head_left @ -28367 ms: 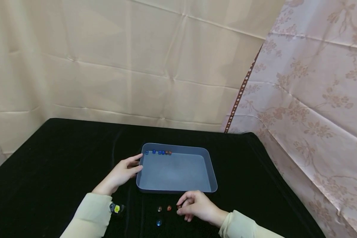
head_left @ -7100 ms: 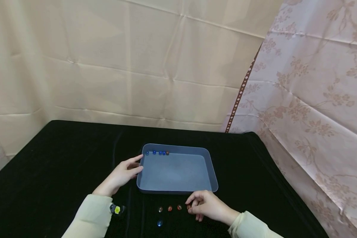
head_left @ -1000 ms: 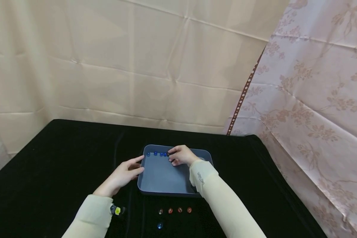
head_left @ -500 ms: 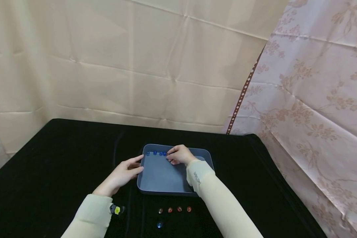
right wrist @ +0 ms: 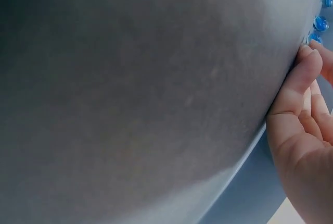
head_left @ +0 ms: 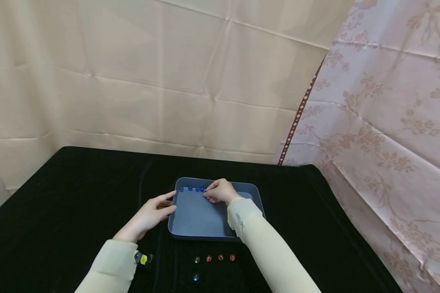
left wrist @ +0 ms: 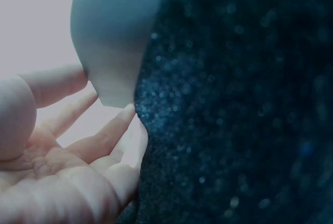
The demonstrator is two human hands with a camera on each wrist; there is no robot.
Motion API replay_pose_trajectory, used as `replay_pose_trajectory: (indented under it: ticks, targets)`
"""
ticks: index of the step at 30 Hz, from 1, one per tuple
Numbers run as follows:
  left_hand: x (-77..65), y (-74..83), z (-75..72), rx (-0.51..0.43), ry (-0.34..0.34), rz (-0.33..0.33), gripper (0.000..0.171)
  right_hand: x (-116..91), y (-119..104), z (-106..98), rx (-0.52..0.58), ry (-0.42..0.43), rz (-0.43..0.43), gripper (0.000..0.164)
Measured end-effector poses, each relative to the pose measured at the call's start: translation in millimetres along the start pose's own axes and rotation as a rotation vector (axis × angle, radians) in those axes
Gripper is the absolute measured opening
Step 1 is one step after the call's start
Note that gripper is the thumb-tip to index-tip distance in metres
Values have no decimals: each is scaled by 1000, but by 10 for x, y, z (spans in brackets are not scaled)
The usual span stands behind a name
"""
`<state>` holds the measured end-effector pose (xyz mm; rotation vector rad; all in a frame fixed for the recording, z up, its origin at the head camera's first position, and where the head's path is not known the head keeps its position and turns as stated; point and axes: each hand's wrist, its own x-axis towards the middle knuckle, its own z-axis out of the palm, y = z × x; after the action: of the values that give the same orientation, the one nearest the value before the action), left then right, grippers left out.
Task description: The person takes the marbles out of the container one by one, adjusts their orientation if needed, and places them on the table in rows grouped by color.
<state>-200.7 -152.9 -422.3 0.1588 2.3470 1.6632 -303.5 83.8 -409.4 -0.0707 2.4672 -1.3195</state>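
Note:
My left hand (head_left: pixel 152 211) lies along the left side of the blue-grey tray (head_left: pixel 201 228). Its fairly straight index finger and thumb touch the rim, and the left wrist view shows its fingertips against the tray's outer wall. Over the tray's far side, my right hand (head_left: pixel 220 191) has thumb and index finger pinched together at the right end of a row of blue marbles (head_left: pixel 190 188). The brown marble at that end is mostly covered by the fingertips. In the right wrist view, blue glass marbles (right wrist: pixel 321 23) sit just beyond the fingertips.
On the black cloth (head_left: pixel 95 195) in front of the tray, a clear marble (head_left: pixel 196 259) and reddish marbles (head_left: pixel 221 257) form a row. A light-blue marble (head_left: pixel 196 277) lies nearer. A beige curtain (head_left: pixel 132 81) hangs behind, a floral one (head_left: pixel 388 122) at right.
Since 28 seconds ago, one brown marble has left the tray, and the row on the cloth has grown. My right hand has moved from that row into the tray; my left hand stays.

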Motion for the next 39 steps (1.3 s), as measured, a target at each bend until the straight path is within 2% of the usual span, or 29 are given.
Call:
replay_pose_trajectory:
  ticks: [13, 26, 39]
  targets:
    - [-28, 13, 3, -4, 8, -4, 54, -2, 22, -48, 44, -46, -7, 11]
    - [-34, 16, 0, -10, 7, -11, 54, -9, 36, -104, 163, -100, 7, 13]
    - [-18, 14, 3, -7, 9, -2, 55, -99, 29, -232, 174, -140, -19, 16]
